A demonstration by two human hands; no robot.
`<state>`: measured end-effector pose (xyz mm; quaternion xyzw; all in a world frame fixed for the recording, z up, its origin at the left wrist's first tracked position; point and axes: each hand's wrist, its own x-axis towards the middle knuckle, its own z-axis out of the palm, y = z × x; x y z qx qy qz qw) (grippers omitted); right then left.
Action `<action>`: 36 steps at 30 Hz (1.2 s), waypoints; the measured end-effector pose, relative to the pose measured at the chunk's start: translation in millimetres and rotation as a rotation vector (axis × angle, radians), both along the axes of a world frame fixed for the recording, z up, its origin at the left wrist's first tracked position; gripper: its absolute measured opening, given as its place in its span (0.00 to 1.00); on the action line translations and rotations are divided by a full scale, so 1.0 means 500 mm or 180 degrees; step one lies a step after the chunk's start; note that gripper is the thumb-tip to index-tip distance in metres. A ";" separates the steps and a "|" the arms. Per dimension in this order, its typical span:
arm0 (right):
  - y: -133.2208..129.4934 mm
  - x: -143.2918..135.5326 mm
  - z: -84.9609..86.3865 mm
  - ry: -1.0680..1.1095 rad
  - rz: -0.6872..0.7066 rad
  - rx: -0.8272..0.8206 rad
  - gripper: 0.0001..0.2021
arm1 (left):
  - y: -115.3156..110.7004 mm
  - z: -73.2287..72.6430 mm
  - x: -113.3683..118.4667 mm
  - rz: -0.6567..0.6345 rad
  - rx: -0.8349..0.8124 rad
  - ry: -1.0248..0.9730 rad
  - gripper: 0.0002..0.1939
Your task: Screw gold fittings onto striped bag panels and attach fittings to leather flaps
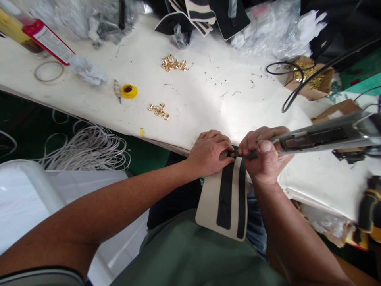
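Note:
A beige flat piece (208,203) with black stripes, like a leather bag panel, hangs over the table's front edge into my lap. My left hand (208,153) grips its upper end, thumb and fingertips closed at a dark strap end. My right hand (264,155) is wrapped round a dark-tipped hand tool (251,155), whose exact kind I cannot make out. The tip meets the strap end by my left fingertips; the contact point is partly hidden. Behind my right fist extends a long grey metal body (330,135); whether it belongs to the tool is unclear.
Small gold metal fittings lie in two piles, one farther back (174,63) and one nearer (159,111). A cardboard box (309,85) holds more. A yellow ring-shaped item (129,91), a tape roll (49,72), a red-labelled bottle (49,41), plastic bags (268,31) and a black cable (293,95) surround them.

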<state>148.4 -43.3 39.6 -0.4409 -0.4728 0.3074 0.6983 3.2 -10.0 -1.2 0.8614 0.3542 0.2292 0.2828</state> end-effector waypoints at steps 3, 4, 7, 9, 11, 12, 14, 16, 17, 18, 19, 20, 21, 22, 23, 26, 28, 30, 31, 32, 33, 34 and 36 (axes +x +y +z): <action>-0.001 0.001 -0.003 -0.0099 0.0080 -0.0048 0.17 | 0.000 -0.001 0.000 0.0001 0.0035 0.0013 0.10; -0.002 0.001 -0.004 -0.0112 0.0134 -0.0018 0.15 | 0.000 -0.002 0.000 0.0002 0.0046 0.0014 0.10; -0.002 0.002 -0.006 -0.0063 0.0285 0.0145 0.12 | 0.000 -0.001 0.000 0.0013 0.0051 0.0013 0.10; 0.000 0.003 -0.007 0.0002 0.0337 0.0257 0.11 | 0.000 0.001 0.001 0.0015 0.0037 0.0012 0.10; 0.002 0.004 -0.008 0.0002 0.0367 0.0332 0.12 | 0.000 0.003 0.000 0.0026 0.0048 0.0001 0.10; 0.003 0.005 -0.009 -0.0029 0.0382 0.0347 0.12 | 0.000 0.003 0.000 0.0033 0.0060 -0.0005 0.10; 0.005 0.007 -0.009 -0.0138 0.0384 0.0316 0.14 | 0.000 0.003 0.000 0.0034 0.0084 0.0003 0.10; 0.006 0.008 -0.010 -0.0260 0.0345 0.0234 0.15 | 0.000 0.002 0.001 0.0033 0.0099 0.0031 0.10; 0.006 0.008 -0.009 -0.0305 0.0330 0.0196 0.15 | -0.001 0.000 0.001 0.0033 0.0105 0.0043 0.11; 0.006 0.009 -0.009 -0.0330 0.0326 0.0165 0.16 | -0.001 -0.001 0.001 0.0037 0.0114 0.0051 0.11; 0.007 0.009 -0.009 -0.0336 0.0328 0.0142 0.16 | -0.002 -0.002 0.002 0.0043 0.0126 0.0052 0.11; 0.007 0.010 -0.009 -0.0333 0.0326 0.0123 0.16 | -0.002 -0.003 0.002 0.0050 0.0137 0.0047 0.11; 0.007 0.010 -0.009 -0.0331 0.0322 0.0104 0.16 | -0.003 -0.004 0.003 0.0056 0.0145 0.0039 0.11; 0.007 0.010 -0.008 -0.0337 0.0312 0.0075 0.16 | -0.003 -0.005 0.003 0.0057 0.0149 0.0030 0.11; 0.008 0.010 -0.008 -0.0355 0.0300 0.0040 0.17 | -0.003 -0.005 0.003 0.0058 0.0148 0.0023 0.11; 0.009 0.010 -0.008 -0.0477 0.0317 -0.0059 0.18 | -0.003 -0.004 0.005 0.0055 0.0119 0.0038 0.11; 0.010 0.011 -0.009 -0.0556 0.0336 -0.0090 0.18 | -0.003 -0.002 0.005 0.0059 0.0110 0.0056 0.11; 0.011 0.012 -0.010 -0.0556 0.0319 -0.0123 0.18 | -0.003 -0.001 0.005 0.0056 0.0104 0.0053 0.10; 0.012 0.012 -0.010 -0.0524 0.0303 -0.0144 0.18 | -0.003 0.000 0.005 0.0047 0.0100 0.0048 0.10; 0.012 0.013 -0.010 -0.0490 0.0295 -0.0162 0.18 | -0.003 0.000 0.005 0.0032 0.0095 0.0045 0.10; 0.012 0.013 -0.010 -0.0472 0.0287 -0.0171 0.18 | -0.004 0.001 0.005 0.0016 0.0092 0.0045 0.10; 0.011 0.014 -0.010 -0.0481 0.0291 -0.0175 0.18 | -0.004 0.001 0.005 0.0011 0.0096 0.0047 0.10; 0.010 0.014 -0.011 -0.0523 0.0299 -0.0178 0.18 | -0.004 0.002 0.006 0.0022 0.0118 0.0058 0.11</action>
